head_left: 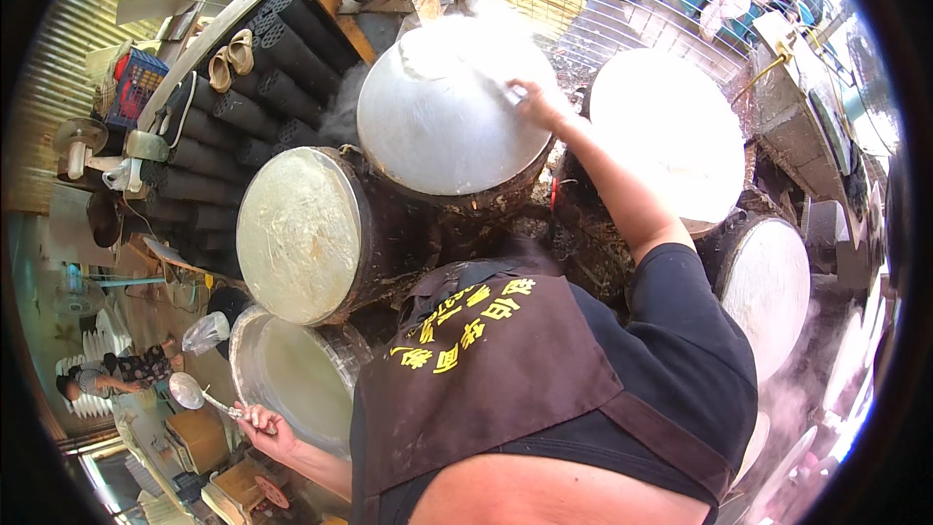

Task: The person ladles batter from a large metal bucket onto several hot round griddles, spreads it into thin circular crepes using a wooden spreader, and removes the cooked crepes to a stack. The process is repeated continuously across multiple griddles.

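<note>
My left hand [269, 431], low on the left, is closed round the handle of a metal ladle [186, 390], whose round bowl points away to the left. Beside it stands a wide metal pot [303, 384] with pale, cloudy liquid inside. Farther ahead, my right arm stretches to a large, shiny round metal top [442, 126] on a dark drum. There my right hand [537, 105] has its fingers curled over the top's right part, around something small and pale that I cannot make out. Steam drifts at that top's left and far edges.
More round pale tops stand close by: one at the left [299, 235], a glaring one [666, 131] at the right, another [768, 297] farther right. Stacked black coal briquettes [287, 49] carry light shoes [231, 60]. Wire mesh [583, 0] runs behind. Another person [121, 376] is far left.
</note>
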`<state>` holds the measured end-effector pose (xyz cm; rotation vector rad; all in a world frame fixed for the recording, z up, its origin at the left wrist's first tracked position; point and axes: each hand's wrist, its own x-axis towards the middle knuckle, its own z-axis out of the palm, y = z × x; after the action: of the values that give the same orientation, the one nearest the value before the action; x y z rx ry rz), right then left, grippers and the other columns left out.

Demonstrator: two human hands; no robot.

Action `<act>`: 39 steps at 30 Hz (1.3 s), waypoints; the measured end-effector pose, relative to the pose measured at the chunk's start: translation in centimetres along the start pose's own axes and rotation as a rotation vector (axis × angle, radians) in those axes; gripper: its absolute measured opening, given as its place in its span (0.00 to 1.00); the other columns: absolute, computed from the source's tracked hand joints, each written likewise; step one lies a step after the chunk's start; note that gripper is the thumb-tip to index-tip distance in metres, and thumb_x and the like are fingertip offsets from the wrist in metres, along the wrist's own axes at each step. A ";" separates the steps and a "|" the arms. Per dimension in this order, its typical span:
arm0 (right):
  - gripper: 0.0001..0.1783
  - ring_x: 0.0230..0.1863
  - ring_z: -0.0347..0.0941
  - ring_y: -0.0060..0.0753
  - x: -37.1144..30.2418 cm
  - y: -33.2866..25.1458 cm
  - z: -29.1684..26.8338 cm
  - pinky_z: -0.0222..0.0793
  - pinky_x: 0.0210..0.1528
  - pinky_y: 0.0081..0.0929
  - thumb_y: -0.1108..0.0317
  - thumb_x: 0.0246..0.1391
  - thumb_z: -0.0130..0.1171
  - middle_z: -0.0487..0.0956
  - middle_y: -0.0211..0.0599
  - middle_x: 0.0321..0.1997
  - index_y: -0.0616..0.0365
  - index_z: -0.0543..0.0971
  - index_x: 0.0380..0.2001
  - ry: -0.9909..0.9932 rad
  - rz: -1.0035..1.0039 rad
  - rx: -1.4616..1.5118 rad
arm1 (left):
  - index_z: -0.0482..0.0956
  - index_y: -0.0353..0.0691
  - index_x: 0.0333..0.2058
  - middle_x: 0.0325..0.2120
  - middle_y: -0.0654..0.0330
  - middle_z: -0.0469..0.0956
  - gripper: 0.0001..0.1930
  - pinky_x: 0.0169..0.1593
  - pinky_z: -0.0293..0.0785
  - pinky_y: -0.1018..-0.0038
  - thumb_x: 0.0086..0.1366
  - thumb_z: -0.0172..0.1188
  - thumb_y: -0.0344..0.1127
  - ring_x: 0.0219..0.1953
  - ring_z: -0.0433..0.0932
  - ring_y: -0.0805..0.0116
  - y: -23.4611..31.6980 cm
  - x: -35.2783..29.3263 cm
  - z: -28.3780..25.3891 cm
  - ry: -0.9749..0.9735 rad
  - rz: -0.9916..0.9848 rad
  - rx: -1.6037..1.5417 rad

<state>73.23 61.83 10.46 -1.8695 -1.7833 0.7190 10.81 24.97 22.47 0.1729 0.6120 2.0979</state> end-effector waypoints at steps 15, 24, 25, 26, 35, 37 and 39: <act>0.28 0.59 0.68 0.43 0.8 1.4 1.6 0.64 0.63 0.41 0.78 0.50 0.48 0.73 0.44 0.58 0.46 0.73 0.55 -0.256 -0.243 0.138 | 0.62 0.25 0.55 0.23 0.65 0.63 0.20 0.27 0.65 0.83 0.69 0.49 0.31 0.20 0.61 0.78 -2.8 -2.4 2.4 0.118 0.149 0.117; 0.29 0.52 0.70 0.49 5.7 1.9 0.1 0.65 0.58 0.41 0.86 0.43 0.42 0.74 0.53 0.49 0.59 0.75 0.50 -0.057 -0.385 -0.144 | 0.58 0.22 0.57 0.23 0.63 0.64 0.22 0.22 0.65 0.83 0.70 0.49 0.31 0.20 0.61 0.78 -1.8 -3.1 1.6 0.019 0.001 -0.030; 0.28 0.52 0.70 0.49 5.1 2.7 1.7 0.65 0.58 0.41 0.86 0.42 0.41 0.74 0.51 0.47 0.59 0.76 0.49 -0.090 -0.431 -0.001 | 0.58 0.22 0.57 0.23 0.63 0.64 0.22 0.22 0.65 0.82 0.70 0.49 0.31 0.20 0.61 0.78 -2.0 -3.1 1.7 0.012 0.003 -0.009; 0.28 0.51 0.69 0.50 3.7 1.4 2.0 0.65 0.58 0.41 0.86 0.42 0.41 0.74 0.49 0.46 0.59 0.76 0.48 -0.129 -0.484 0.144 | 0.58 0.22 0.57 0.23 0.63 0.64 0.23 0.23 0.65 0.82 0.70 0.49 0.31 0.21 0.61 0.78 -2.1 -3.6 1.7 0.010 0.015 0.009; 0.16 0.57 0.67 0.44 8.5 3.5 0.8 0.61 0.61 0.42 0.73 0.54 0.49 0.77 0.47 0.45 0.59 0.78 0.45 -0.064 -0.346 0.047 | 0.59 0.22 0.56 0.23 0.64 0.64 0.23 0.24 0.66 0.82 0.69 0.50 0.31 0.21 0.61 0.78 -1.8 -4.6 2.2 0.098 0.076 0.021; 0.14 0.56 0.68 0.44 7.9 3.4 1.2 0.63 0.60 0.41 0.73 0.53 0.51 0.77 0.46 0.44 0.59 0.78 0.44 -0.227 -0.440 0.087 | 0.59 0.22 0.56 0.23 0.64 0.64 0.22 0.22 0.64 0.83 0.69 0.50 0.31 0.21 0.61 0.78 -1.4 -4.5 1.8 0.092 0.062 0.025; 0.12 0.52 0.71 0.43 4.8 2.3 -1.7 0.67 0.56 0.40 0.74 0.53 0.52 0.77 0.45 0.41 0.59 0.79 0.41 -0.268 -0.501 0.084 | 0.59 0.22 0.56 0.23 0.64 0.64 0.22 0.20 0.63 0.84 0.69 0.50 0.31 0.21 0.61 0.78 -0.6 -5.5 0.5 0.055 0.040 0.022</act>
<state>76.19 66.57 9.99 -1.2326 -2.2286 0.8562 14.58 20.98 23.19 0.1408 0.6697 2.1411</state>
